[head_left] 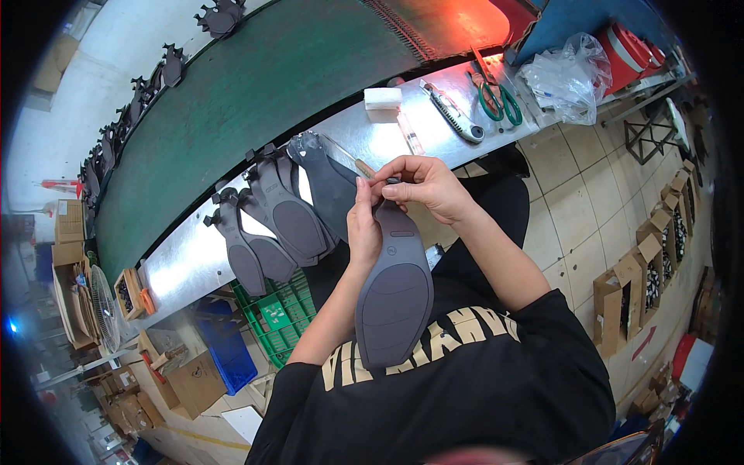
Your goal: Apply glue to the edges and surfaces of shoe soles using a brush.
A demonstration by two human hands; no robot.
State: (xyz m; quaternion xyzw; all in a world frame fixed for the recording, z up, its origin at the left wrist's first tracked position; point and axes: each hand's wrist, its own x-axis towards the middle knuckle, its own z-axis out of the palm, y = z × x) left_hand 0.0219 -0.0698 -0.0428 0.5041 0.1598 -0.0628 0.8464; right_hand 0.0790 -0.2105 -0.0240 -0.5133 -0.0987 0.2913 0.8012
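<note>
A long dark grey sandal sole [394,298] hangs in front of my chest, its rounded wide end toward me. My left hand [364,225] grips the edge of its narrow far end, thumb pointing up. My right hand [430,188] pinches at that same end, fingertips meeting the left ones; the small part between them is hidden. Just beyond my fingers shows a thin metal tool with a wooden handle [363,167]; whether a hand touches it I cannot tell. Several similar grey soles [298,225] lie overlapped on the bench's near edge, to the left of my hands.
A green conveyor belt [256,93] runs behind the metal bench [174,260]. On the bench are a white block [383,99], a utility knife [453,114] and green-handled scissors [500,103]. A green crate [279,318] stands below, and cardboard boxes [612,310] line the right floor.
</note>
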